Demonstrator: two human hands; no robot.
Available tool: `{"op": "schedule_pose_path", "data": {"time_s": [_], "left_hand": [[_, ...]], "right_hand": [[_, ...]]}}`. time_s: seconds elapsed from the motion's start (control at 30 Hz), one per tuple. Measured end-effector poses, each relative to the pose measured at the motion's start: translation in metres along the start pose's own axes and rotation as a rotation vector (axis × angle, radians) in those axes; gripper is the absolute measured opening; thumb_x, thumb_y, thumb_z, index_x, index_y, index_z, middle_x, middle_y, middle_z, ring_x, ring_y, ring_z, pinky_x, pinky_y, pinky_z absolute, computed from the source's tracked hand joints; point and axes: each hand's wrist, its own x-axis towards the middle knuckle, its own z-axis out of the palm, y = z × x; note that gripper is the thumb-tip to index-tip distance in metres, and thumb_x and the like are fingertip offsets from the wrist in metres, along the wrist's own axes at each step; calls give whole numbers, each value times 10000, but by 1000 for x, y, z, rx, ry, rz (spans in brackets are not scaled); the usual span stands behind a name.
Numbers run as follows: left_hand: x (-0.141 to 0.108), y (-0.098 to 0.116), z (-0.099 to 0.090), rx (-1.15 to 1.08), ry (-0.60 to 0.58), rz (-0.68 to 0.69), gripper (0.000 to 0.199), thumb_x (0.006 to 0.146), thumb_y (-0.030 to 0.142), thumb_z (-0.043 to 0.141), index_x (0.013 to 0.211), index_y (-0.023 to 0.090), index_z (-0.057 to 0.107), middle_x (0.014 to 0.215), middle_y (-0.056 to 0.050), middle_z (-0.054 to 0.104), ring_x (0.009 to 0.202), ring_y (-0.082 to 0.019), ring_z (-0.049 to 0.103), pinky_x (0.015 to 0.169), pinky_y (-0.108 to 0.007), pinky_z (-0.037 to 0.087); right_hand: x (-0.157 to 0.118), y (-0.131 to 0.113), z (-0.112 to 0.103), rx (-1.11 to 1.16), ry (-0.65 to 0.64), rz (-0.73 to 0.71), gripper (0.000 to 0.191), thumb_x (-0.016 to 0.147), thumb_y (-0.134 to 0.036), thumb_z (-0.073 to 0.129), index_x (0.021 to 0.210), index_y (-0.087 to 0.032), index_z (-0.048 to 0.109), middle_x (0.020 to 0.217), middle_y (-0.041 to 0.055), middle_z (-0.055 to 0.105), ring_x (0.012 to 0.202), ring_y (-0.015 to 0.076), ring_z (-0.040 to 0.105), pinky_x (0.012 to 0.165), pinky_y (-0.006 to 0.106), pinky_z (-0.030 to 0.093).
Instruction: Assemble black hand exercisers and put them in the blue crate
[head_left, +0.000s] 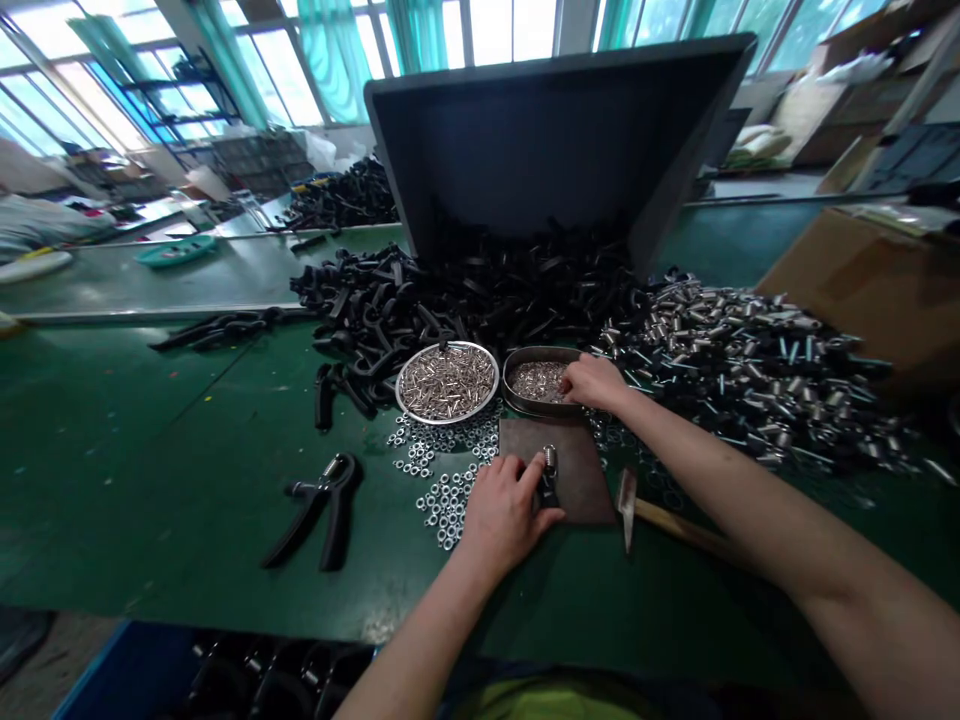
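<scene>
Two hands are working over a green workbench point(112, 450). The left hand point(506, 510) is closed, and its fingers hold a black plastic handle point(549, 492) with a small silver spring point(550, 460) standing at its upper end; this piece is held just over a brown mat point(581, 480). The right hand point(592, 382) lies on the edge of an oval metal tray point(508, 385) with small silver parts in it. Its fingers are curved, but I cannot tell if they have hold of something. Just beside the tray is a round steel plate point(450, 346) full of short silver tubes, and many hex nuts point(446, 505) are spread below it. A hammer point(652, 520) with a wooden handle lies right of the mat, and a black hand grip point(322, 510) lies to the left. Behind, black handles point(480, 290) pour from a tilted black bin point(547, 140), and a heap of metal tubes and pins point(742, 370) lies on the right.
</scene>
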Motion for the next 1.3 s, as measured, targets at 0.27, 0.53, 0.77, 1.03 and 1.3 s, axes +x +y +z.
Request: {"op": "schedule_pose_path", "data": {"time_s": [0.27, 0.53, 0.77, 1.03, 1.3], "left_hand": [[2, -3, 2, -118, 13, 38, 624, 744, 429, 654, 1276, 180, 442, 1062, -91, 559, 986, -256, 490, 876, -407, 442], [9, -4, -8, -711, 83, -352, 536, 658, 419, 731, 1117, 186, 581, 1057, -92, 626, 1008, -258, 558, 902, -405, 427], [-3, -7, -23, -1879, -22, -897, 336, 767, 446, 623, 892, 135, 606, 732, -37, 627, 605, -128, 600, 637, -268, 516], [-9, 7, -29, -2314, -96, -896, 306, 881, 394, 490, 937, 103, 567, 692, -55, 617, 630, -162, 640, 686, -349, 563], [-11, 6, -23, -2114, -89, -830, 335, 783, 428, 612, 926, 126, 593, 771, -68, 646, 663, -153, 632, 676, -293, 538]], "right_hand": [[5, 4, 14, 65, -24, 24, 185, 804, -292, 571, 837, -193, 724, 920, 101, 705, 907, 221, 625, 723, 273, 430], [-13, 5, 5, 390, 131, 14, 195, 816, -148, 436, 922, -158, 599, 851, 59, 711, 783, 148, 629, 696, 241, 448], [-81, -18, 5, 1250, 195, -116, 107, 844, -289, 483, 885, -190, 471, 892, 84, 705, 675, 144, 617, 635, 303, 494], [-125, -57, 21, 1187, 184, -254, 64, 720, -239, 639, 695, -180, 642, 768, 23, 602, 754, 156, 581, 697, 300, 453], [-123, -58, 28, 1058, 209, -239, 58, 749, -209, 622, 697, -187, 609, 738, 4, 589, 700, 146, 567, 634, 277, 432]]}}
